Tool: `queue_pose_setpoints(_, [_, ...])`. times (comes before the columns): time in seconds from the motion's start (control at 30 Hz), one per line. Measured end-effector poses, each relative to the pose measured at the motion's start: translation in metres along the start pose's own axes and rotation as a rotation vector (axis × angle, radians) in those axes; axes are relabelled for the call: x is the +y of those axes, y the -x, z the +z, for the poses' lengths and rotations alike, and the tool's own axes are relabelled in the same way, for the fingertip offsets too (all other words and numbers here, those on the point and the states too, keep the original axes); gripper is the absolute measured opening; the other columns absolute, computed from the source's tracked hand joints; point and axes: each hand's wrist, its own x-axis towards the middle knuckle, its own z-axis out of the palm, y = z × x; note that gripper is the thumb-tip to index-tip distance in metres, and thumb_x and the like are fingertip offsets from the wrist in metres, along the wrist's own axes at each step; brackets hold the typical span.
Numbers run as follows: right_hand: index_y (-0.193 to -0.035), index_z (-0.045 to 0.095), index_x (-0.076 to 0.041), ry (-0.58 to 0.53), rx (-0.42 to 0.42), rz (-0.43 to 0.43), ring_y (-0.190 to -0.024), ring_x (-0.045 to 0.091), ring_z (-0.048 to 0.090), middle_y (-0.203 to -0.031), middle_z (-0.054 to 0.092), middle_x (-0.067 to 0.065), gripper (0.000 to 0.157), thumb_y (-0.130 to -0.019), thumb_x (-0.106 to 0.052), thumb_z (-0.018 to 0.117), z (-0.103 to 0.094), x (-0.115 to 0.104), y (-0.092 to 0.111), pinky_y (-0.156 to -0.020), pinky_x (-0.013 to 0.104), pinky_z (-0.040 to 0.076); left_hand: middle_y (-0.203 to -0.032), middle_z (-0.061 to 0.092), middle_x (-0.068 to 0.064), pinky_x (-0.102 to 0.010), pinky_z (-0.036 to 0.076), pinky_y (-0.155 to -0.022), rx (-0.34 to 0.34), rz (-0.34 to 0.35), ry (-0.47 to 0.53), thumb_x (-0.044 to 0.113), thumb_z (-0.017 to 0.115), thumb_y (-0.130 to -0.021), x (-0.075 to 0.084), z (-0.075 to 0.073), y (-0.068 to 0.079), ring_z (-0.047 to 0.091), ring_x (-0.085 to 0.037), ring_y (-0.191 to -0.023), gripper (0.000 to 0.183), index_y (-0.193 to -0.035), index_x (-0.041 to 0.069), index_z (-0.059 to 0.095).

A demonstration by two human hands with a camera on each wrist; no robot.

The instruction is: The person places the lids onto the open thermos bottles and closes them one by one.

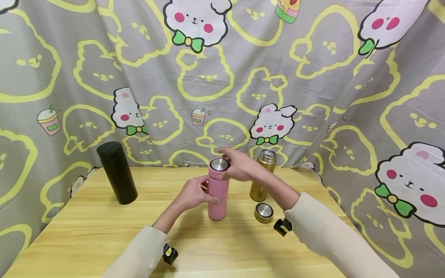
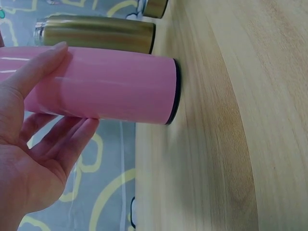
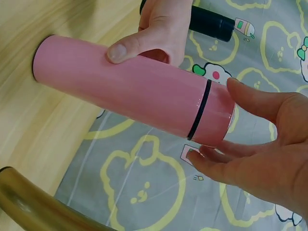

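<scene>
A pink thermos (image 1: 217,197) with a steel-topped pink lid (image 1: 219,165) is upright at the middle of the wooden table; whether its base touches the tabletop is hard to tell. My left hand (image 1: 195,193) grips the body, thumb on the near side and fingers behind, as the left wrist view also shows (image 2: 43,144). Around the lid, the thumb and fingers of my right hand (image 1: 243,166) hold on from the right. A black ring (image 3: 199,110) marks the seam between lid and body in the right wrist view.
Right of the pink thermos stands a lidless gold thermos (image 1: 259,189), its steel mouth bare. Its gold-rimmed lid (image 1: 263,213) lies in front of it on the table (image 1: 87,235). A black thermos (image 1: 118,173) stands at the left. A patterned curtain (image 1: 208,69) hangs behind.
</scene>
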Motion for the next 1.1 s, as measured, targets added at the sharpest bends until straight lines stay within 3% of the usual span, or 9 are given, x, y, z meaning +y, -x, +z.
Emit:
queue_pose_setpoints(0.27, [-0.146,0.053,-0.008,0.022,-0.024,-0.06,-0.124,0.027,0.06,-0.137,0.062,0.012,0.065,-0.084,-0.004,0.073,0.003,0.002,-0.004,-0.106,0.045,0.048,-0.095,0.072,0.003,-0.032,0.056,-0.073,0.003,-0.005,-0.006,0.037,0.096,-0.063,-0.001,-0.001,0.0,0.067,-0.015,-0.088,0.059,-0.113,0.02,0.07])
queue_pose_setpoints(0.5, [-0.14,0.058,-0.008,0.091,0.058,-0.097,-0.117,0.026,0.064,-0.127,0.068,0.011,0.059,-0.084,-0.014,0.078,0.008,0.004,-0.003,-0.1,0.043,0.051,-0.094,0.072,0.003,-0.031,0.056,-0.073,0.009,-0.002,-0.023,0.039,0.096,-0.063,-0.001,0.0,0.0,0.068,-0.015,-0.088,0.057,-0.109,0.02,0.069])
queue_pose_setpoints(0.73, [-0.129,0.066,-0.009,0.052,0.149,-0.079,-0.101,0.021,0.068,-0.113,0.073,0.007,0.055,-0.08,-0.024,0.086,0.012,0.008,-0.003,-0.088,0.038,0.055,-0.097,0.072,0.003,-0.032,0.057,-0.075,0.004,-0.002,-0.023,0.038,0.096,-0.064,-0.001,0.0,-0.001,0.068,-0.016,-0.089,0.058,-0.112,0.02,0.069])
queue_pose_setpoints(1.1, [-0.114,0.067,-0.007,0.104,0.344,-0.061,-0.086,0.018,0.065,-0.097,0.071,0.003,0.062,-0.071,-0.046,0.089,0.026,0.014,0.0,-0.075,0.032,0.052,-0.097,0.073,0.001,-0.031,0.057,-0.074,0.014,0.001,0.001,0.036,0.096,-0.063,0.001,0.002,0.001,0.069,-0.015,-0.088,0.069,-0.123,0.019,0.068])
